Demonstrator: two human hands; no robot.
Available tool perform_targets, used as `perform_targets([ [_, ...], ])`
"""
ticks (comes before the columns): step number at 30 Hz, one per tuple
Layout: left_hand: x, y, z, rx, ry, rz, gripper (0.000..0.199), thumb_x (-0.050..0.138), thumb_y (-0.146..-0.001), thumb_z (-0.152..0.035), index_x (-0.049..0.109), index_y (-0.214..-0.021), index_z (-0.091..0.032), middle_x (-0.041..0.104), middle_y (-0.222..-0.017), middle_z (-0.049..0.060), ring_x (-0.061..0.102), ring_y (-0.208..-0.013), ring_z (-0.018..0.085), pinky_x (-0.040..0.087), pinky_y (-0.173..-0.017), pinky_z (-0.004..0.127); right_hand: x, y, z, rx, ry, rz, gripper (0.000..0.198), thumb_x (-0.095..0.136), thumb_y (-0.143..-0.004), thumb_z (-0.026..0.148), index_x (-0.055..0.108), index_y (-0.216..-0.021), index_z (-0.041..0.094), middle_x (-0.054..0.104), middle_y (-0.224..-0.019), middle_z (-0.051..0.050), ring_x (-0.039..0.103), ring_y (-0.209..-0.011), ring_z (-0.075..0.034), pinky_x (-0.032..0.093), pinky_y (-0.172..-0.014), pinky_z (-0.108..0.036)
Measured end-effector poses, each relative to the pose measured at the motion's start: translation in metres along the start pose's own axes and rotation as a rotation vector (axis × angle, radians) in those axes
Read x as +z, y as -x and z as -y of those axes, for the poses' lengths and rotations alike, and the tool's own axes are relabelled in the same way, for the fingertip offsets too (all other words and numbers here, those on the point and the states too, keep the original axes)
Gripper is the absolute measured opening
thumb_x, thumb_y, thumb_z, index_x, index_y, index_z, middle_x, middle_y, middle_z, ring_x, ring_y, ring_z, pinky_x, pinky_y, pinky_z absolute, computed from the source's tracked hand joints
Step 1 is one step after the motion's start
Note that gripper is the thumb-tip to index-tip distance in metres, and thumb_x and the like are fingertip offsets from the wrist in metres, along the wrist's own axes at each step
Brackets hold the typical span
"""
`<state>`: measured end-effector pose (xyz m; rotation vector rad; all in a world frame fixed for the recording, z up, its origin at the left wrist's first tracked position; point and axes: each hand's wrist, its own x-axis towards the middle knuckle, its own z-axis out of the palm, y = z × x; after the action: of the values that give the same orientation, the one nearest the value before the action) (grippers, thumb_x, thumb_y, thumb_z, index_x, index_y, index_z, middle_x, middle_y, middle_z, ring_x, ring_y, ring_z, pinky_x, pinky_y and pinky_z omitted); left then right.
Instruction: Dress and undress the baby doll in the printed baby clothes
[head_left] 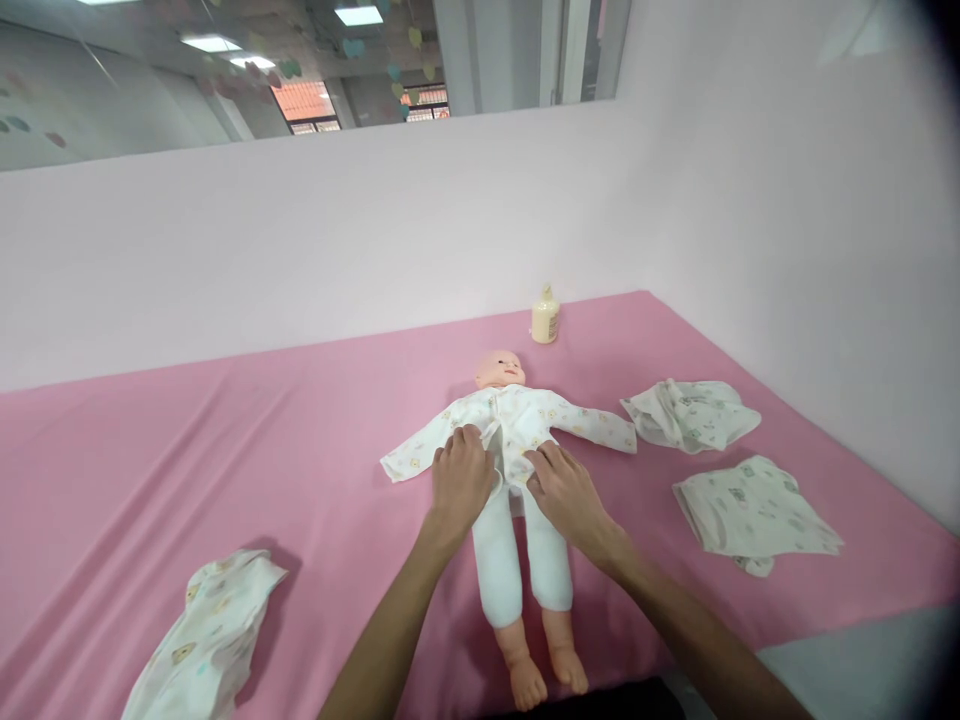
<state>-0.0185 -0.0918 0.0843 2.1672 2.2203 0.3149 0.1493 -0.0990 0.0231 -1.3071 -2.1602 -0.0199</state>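
Observation:
A baby doll [501, 369] lies on its back on the pink sheet, head toward the wall and feet toward me. It wears a white printed baby shirt [525, 410], sleeves spread out to both sides and the front partly parted, over white-covered legs [496, 560]. My left hand [463, 475] is closed on the shirt's front edge on the left. On the other side, my right hand [566, 490] pinches the lower right part of the shirt front. Both hands hide parts of the doll's belly and the shirt hem.
A pale yellow pump bottle [545, 318] stands beyond the doll's head. Folded white printed clothes [694, 415] and another folded piece [757, 508] lie at right. A printed garment [210, 635] lies front left. The pink sheet [315, 450] meets white walls, with glass above.

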Motion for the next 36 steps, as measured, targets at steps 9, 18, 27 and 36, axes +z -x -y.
perform_targets([
  [9,0.013,0.006,0.01,-0.009,0.086,-0.08,0.027,0.034,-0.097,-0.015,0.051,-0.118,-0.014,0.068,-0.112,0.011,0.068,-0.096,0.022,0.048,-0.074,0.03,-0.025,-0.009,-0.007,0.198,-0.298,-0.12,0.016,0.053,-0.089,0.02,0.059,-0.105,0.019,0.061,-0.101,-0.007,0.06,-0.093,-0.022,0.05,-0.082,-0.037],
  [18,0.03,0.033,0.018,0.201,-0.208,-0.23,0.031,0.043,-0.084,0.002,0.061,-0.105,-0.012,0.067,-0.103,0.012,0.066,-0.093,0.024,0.052,-0.076,0.035,0.003,-0.009,0.036,0.139,0.114,-0.026,0.019,0.052,-0.083,0.007,0.056,-0.096,0.02,0.06,-0.094,-0.01,0.055,-0.09,-0.027,0.046,-0.08,-0.04],
  [27,0.035,0.037,0.014,0.292,-0.159,-0.302,0.037,0.044,-0.085,0.0,0.06,-0.116,-0.013,0.064,-0.093,0.008,0.063,-0.083,0.022,0.05,-0.071,0.034,0.0,-0.012,0.026,0.223,0.09,0.055,0.021,0.046,-0.082,0.003,0.057,-0.093,0.018,0.061,-0.085,-0.007,0.056,-0.075,-0.021,0.043,-0.067,-0.034],
  [36,0.052,0.026,0.019,0.389,-0.022,-0.427,0.027,0.049,-0.09,-0.006,0.061,-0.112,-0.017,0.062,-0.086,0.004,0.058,-0.076,0.018,0.047,-0.066,0.03,-0.004,-0.01,0.015,0.223,-0.09,0.004,0.027,0.044,-0.093,0.01,0.061,-0.111,0.02,0.058,-0.1,-0.006,0.057,-0.077,-0.016,0.044,-0.064,-0.029],
])
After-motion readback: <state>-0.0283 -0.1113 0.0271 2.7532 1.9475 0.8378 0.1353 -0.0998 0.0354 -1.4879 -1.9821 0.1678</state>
